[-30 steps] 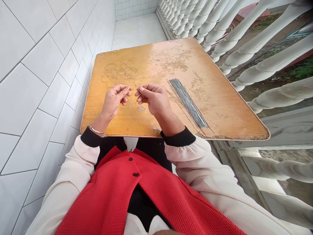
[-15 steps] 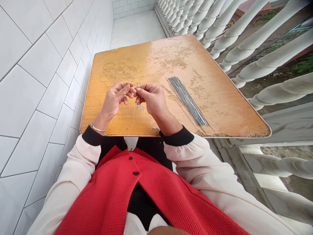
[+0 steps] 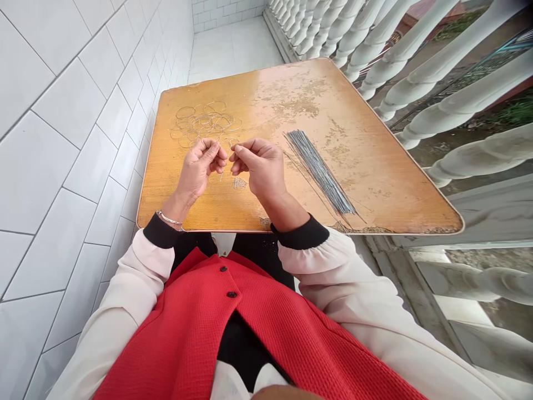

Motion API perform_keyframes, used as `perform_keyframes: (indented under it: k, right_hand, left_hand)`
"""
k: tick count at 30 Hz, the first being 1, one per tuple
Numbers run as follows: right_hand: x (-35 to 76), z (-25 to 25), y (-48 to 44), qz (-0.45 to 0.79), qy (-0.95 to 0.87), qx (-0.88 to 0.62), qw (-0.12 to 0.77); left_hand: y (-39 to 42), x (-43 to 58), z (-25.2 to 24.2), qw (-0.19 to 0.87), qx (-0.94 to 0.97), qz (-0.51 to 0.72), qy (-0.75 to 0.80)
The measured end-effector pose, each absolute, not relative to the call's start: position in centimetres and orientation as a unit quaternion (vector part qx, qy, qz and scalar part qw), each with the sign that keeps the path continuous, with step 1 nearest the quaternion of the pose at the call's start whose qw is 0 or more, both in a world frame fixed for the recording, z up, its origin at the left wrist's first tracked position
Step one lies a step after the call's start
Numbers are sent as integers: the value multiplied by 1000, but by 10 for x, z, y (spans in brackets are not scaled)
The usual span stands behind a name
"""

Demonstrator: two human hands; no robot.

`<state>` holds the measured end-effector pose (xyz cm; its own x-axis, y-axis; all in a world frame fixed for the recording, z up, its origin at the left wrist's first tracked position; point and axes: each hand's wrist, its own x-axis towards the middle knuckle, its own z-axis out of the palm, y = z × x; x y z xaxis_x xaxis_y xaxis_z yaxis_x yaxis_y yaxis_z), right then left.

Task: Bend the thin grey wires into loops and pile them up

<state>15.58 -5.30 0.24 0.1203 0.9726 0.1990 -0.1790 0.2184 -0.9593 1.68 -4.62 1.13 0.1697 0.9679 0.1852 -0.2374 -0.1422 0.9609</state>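
At the far left of the table I record a tangle of wire loops. Just nearer, the left hand has thumb and forefinger pinched on thin wire, held above the tabletop. The right hand pinches likewise. The fingertips, meeting half a second ago, now stand slightly apart; I judge the wire still mid-handling. Further right lies a bundle of straight wires, untouched.

From my remote seat, I take this for a narrow porch or balcony, with a tiled wall, pale floor and white railing facing greenery.
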Motion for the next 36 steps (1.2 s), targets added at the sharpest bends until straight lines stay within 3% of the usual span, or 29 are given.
perform_keyframes:
  k: [19,29,36]
  right_hand:
    - [160,0,-55,527,-446,-403,600]
    - [156,-1,-57,498,-458,-420,605]
    - [157,-9,-51,396,-507,-472,603]
  left_hand:
    - [-51,27,7,579,435,579,376]
    - [-51,35,1,628,375,584,353]
    - [-52,20,1,535,488,544,424]
